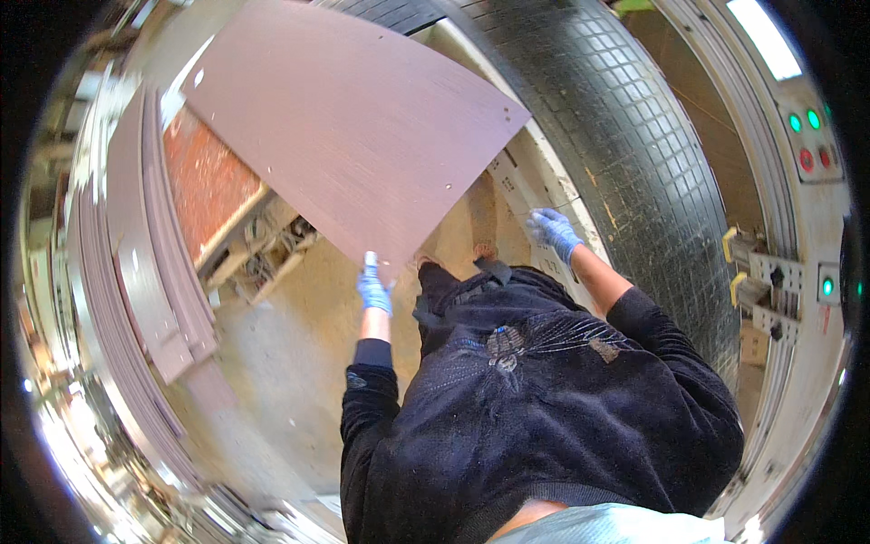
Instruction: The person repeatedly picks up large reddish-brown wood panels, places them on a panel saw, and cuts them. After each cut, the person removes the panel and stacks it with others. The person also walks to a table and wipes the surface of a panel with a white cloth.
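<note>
A large brown wooden panel [353,127] slants across the upper middle, with small holes near its corners. At its near corner, my left hand [373,286] in a blue glove grips the edge, thumb lying on top of the surface. My right hand [555,231], gloved in blue too, is apart from the panel, over the pale side of the conveyor. Its fingers are loosely bent and seem to hold nothing. The panel's far end lies over a worn red-brown board [204,177] and reaches toward the conveyor.
A black gridded conveyor belt [625,136] curves along my right. Beyond it stands a machine frame with a control panel [809,136] of green and red buttons and yellow-tipped parts [736,286]. Stacked brown boards [136,272] stand at left. Concrete floor [290,363] lies between.
</note>
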`<action>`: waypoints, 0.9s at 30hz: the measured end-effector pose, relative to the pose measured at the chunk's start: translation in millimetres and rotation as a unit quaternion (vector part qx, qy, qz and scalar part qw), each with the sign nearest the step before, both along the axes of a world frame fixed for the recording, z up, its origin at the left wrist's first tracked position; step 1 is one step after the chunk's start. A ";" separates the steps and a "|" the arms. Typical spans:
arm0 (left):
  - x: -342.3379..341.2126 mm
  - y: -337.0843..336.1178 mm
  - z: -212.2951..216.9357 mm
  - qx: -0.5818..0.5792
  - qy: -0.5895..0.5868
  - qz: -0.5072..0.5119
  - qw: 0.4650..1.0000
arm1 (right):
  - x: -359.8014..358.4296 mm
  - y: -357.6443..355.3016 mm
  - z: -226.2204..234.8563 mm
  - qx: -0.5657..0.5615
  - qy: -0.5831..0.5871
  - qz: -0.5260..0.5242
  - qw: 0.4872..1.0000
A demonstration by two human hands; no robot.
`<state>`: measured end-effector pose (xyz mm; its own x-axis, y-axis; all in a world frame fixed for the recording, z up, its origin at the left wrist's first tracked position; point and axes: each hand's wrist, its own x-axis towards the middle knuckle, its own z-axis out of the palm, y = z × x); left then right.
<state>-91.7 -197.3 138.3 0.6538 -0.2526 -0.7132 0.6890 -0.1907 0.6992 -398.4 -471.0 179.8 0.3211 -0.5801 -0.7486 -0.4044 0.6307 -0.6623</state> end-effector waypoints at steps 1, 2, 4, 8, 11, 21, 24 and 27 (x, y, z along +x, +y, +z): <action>11.9 21.0 6.7 0.013 0.005 0.033 0.999 | -0.2 -1.9 -5.4 0.001 -0.023 0.007 1.000; 20.5 40.7 10.3 0.026 0.011 0.067 0.997 | 1.1 -4.3 -8.3 -0.010 -0.026 0.022 0.999; 28.8 74.4 5.8 -0.097 -0.036 0.195 0.975 | 9.8 -6.8 -14.2 -0.029 -0.035 0.059 0.997; 27.8 116.0 -10.7 -0.244 -0.030 0.271 0.931 | 23.0 -27.6 -31.3 -0.047 -0.025 0.114 0.992; 5.4 130.1 -58.5 -0.286 0.008 0.336 0.897 | 46.4 -50.2 -53.8 -0.111 -0.008 0.163 0.980; -120.2 21.4 -57.6 -0.249 0.083 0.177 0.949 | 151.1 -57.4 -30.0 -0.028 0.045 0.236 0.970; -129.8 6.9 -46.6 -0.221 0.075 0.060 0.971 | 158.8 -74.2 -65.3 -0.020 0.022 0.259 0.965; -130.4 -1.9 -41.2 -0.185 0.065 0.029 0.980 | 163.3 -64.7 -76.5 0.011 -0.031 0.235 0.971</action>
<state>-222.1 -199.2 97.1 0.5843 -0.4753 -0.6578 0.7792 0.1020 0.6184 -235.1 -535.8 103.2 0.5915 -0.3418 -0.7302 -0.6114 0.4002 -0.6826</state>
